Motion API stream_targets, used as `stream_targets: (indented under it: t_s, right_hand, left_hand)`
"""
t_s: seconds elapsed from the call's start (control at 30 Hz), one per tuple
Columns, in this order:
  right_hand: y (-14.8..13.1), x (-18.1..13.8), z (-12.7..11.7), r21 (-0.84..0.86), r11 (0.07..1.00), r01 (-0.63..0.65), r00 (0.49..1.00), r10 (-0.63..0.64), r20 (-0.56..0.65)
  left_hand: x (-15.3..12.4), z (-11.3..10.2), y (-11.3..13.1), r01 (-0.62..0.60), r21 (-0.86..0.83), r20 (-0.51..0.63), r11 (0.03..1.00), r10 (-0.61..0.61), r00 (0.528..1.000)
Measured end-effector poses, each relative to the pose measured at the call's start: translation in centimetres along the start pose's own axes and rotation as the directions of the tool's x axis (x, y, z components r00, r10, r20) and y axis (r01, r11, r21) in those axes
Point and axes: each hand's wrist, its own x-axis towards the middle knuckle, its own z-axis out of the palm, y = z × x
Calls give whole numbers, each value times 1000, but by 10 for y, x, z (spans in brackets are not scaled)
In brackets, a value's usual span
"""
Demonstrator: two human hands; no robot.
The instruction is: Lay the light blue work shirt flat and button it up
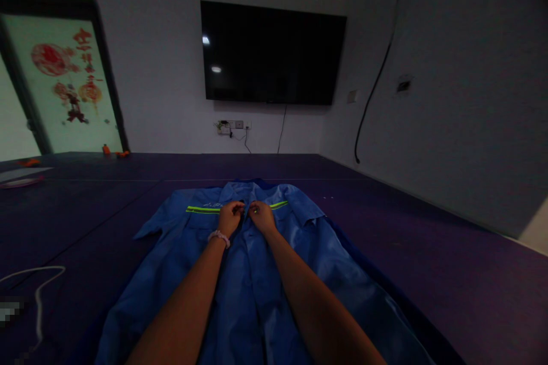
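Observation:
A blue short-sleeved work shirt (171, 274) with yellow-green stripes across the chest lies spread out, front side up, its collar pointing away from me. Just below the collar, my left hand (230, 218) pinches one front edge of the shirt, fingers closed; a pale band circles that wrist. My right hand (262, 218), also closed, pinches the opposite front edge a short gap away. Dark space shows between the two edges there. Whether a button is in my fingertips is too small to tell. Farther down, the button strip runs between my forearms.
Darker blue cloth (359, 259) shows beneath the shirt on the purple surface (406, 251). A white cable (38, 296) lies at the lower left. Small orange objects (123, 154) lie far left by the door. A television (274, 54) hangs on the wall; a black cable (377, 82) dangles at right.

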Motion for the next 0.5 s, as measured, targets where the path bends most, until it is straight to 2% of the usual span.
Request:
stream_targets:
  t_s: [0.27, 0.5]
  right_hand:
    - [-9, -3, -4, -183, 983, 2, 999, 8, 53]
    - [-22, -9, -7, -451, 892, 22, 988, 50, 149]
  left_hand:
    - [-1, 0, 4, -14, 38, -9, 999, 14, 1000]
    - [-5, 5, 10, 41, 68, -38, 997, -39, 999]
